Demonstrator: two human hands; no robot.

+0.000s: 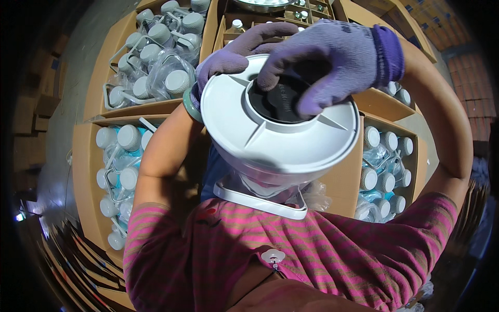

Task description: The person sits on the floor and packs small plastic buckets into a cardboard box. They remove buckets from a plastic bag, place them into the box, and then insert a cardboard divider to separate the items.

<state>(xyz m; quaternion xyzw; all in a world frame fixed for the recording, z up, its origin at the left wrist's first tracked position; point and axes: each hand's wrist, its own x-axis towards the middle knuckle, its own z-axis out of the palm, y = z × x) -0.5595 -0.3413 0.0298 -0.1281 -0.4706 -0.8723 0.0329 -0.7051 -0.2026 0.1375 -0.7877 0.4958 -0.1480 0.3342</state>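
My left hand (pixel 226 64), in a purple-grey knit glove, grips the far left rim of a round white plastic base (pixel 224 109). This base faces up toward me and has a few raised ribs. In its central collar sits a black round cap (pixel 280 99) with embossed lettering. Bent over it, my gloved right hand (pixel 323 66) has thumb and fingers on the cap's edges. Beneath the base hangs a translucent body (pixel 269 181), partly covered by clear film, with a white loop handle (pixel 261 201) close to my shirt. The left fingertips are partly hidden behind the rim.
Cardboard boxes of white-capped, bagged containers stand at upper left (pixel 158 58), lower left (pixel 117 171) and right (pixel 384 175). Ahead, a divided carton (pixel 230 29) holds small bottles beside a metal bowl (pixel 265 6). Flattened cardboard (pixel 85 269) is stacked at lower left.
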